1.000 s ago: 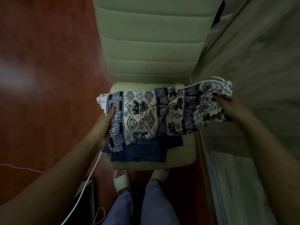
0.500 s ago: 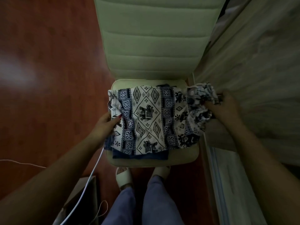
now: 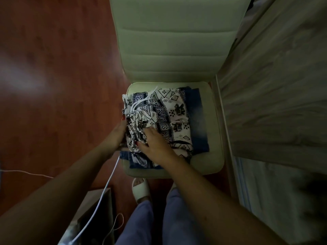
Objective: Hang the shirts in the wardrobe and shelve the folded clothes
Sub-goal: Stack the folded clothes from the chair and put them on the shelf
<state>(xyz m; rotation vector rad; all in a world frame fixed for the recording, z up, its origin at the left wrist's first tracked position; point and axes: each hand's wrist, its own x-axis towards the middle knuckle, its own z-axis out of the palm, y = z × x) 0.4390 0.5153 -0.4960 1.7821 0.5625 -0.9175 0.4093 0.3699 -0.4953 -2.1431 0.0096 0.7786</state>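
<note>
Elephant-print drawstring pants (image 3: 169, 121) folded mid-frame on chair seat (image 3: 212, 165), atop blue garment (image 3: 198, 124). Right hand (image 3: 155, 145) flat, pressing bunched waistband (image 3: 136, 128). Left hand (image 3: 118, 135) at left edge, grip hidden, can't tell. Tip: tuck drawstring (image 3: 141, 103), square edges, then lift whole stack.

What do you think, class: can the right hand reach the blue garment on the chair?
Probably yes: the right hand rests on the patterned cloth, and the blue garment lies bare just beside it.
</note>
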